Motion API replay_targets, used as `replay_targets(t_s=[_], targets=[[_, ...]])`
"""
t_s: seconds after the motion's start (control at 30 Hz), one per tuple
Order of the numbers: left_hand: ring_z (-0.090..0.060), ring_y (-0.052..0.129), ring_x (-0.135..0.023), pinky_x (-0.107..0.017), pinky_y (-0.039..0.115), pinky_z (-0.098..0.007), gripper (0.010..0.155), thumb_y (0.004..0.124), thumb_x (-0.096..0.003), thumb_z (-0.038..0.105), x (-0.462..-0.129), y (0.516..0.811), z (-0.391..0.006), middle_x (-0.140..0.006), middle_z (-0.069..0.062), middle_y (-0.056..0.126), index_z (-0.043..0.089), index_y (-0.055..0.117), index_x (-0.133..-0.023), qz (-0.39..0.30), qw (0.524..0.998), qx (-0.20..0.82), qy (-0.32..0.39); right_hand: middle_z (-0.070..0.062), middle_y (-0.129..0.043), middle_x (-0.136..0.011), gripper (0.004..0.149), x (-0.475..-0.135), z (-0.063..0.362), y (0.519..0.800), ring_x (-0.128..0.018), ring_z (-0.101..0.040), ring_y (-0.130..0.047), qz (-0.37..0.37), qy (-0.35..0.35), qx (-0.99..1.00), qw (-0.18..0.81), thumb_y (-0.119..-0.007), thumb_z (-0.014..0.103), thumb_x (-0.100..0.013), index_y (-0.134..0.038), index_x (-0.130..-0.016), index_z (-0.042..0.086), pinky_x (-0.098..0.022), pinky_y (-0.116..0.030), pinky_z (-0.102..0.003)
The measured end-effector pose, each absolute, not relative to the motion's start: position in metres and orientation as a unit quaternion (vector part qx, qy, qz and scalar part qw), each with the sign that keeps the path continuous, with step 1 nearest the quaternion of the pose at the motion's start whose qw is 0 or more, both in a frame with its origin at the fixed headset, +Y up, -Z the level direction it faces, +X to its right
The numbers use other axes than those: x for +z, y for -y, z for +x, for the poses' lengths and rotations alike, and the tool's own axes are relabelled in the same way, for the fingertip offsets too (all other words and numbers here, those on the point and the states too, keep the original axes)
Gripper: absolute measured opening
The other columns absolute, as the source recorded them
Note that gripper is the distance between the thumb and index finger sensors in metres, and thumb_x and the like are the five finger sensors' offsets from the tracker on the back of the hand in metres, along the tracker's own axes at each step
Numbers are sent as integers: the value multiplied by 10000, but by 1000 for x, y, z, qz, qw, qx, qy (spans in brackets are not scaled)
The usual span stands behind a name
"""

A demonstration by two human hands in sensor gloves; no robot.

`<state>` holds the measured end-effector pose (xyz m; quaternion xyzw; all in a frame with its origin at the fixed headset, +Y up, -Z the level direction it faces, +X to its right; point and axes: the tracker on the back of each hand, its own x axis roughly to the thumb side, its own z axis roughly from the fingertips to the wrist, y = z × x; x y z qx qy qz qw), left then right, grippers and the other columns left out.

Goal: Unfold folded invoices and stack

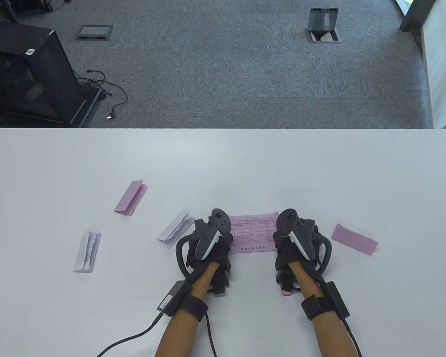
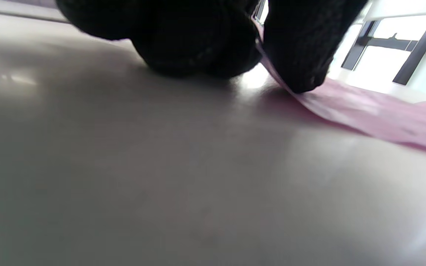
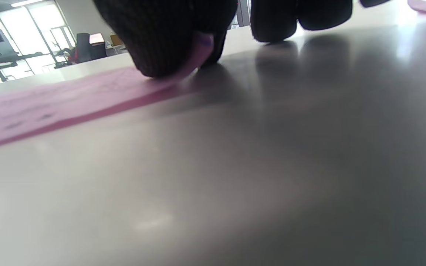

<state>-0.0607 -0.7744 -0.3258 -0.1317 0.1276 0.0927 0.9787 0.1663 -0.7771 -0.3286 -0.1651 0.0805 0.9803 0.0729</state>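
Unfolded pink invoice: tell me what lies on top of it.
The left hand and right hand press the unfolded pink invoice at its ends. Both ends are covered; nothing else lies on it.

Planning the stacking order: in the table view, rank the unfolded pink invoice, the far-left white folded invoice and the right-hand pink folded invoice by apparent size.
1. Unfolded pink invoice, though hands hide its ends.
2 and 3. White folded invoice and pink folded invoice look alike; no ranking.

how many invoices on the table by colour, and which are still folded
pink, folded: 2, one far left, one right
pink, unfolded: 1, the open sheet held between the left hand and right hand
white, folded: 2, one near the left hand, one far left
total: 5
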Motion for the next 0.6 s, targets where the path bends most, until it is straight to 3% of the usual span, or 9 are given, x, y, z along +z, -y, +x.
replay_targets(t_s=[0.17, 0.6], targets=[[-148, 901, -532, -462, 790, -374, 840, 847, -432, 574, -325, 772, -60, -698, 17, 914, 233, 506, -1120, -123, 983, 38, -134, -216, -535, -1072, 455, -329, 171, 777, -955, -537, -523, -175, -83, 980, 54, -761, 502, -444, -694, -825, 264, -670, -465, -679], [-161, 901, -542, -473, 786, -377, 828, 841, -438, 577, -326, 774, -59, -709, 5, 911, 241, 512, -1119, -122, 984, 32, -128, -212, -527, -1072, 455, -329, 175, 778, -954, -530, -526, -174, -89, 978, 74, -765, 496, -445, -687, -830, 266, -670, -466, -678]])
